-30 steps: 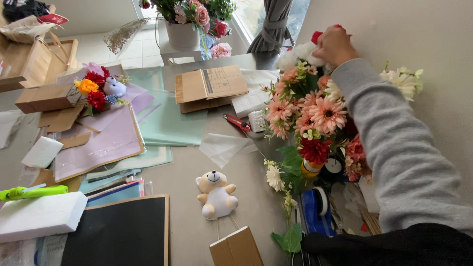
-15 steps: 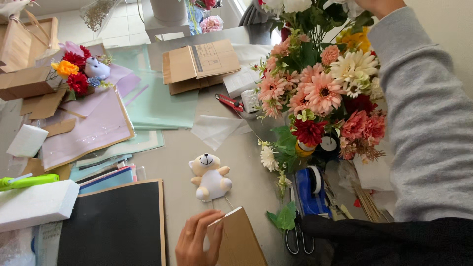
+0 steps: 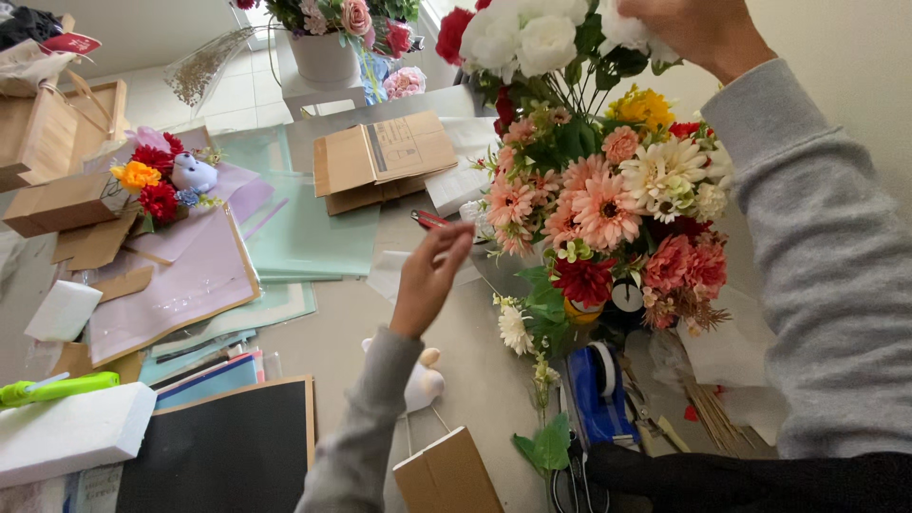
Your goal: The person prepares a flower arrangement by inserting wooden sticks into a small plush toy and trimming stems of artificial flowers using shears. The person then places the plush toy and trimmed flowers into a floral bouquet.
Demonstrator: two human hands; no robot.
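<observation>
At table: right hand (image 3: 698, 28) grips white flowers (image 3: 532, 38) atop bouquet; left hand (image 3: 429, 277) open, empty, below.

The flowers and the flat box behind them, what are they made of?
The flowers look like cloth or plastic fakes: stiff, even petals, though real ones can't be ruled out. The box looks like plain brown cardboard, matte, with creased flaps. The left hand is raised near the flowers; the right hand is at the top blooms.

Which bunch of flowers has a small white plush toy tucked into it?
The small red and orange posy at the far left; the other bunches hold only flowers.
</observation>
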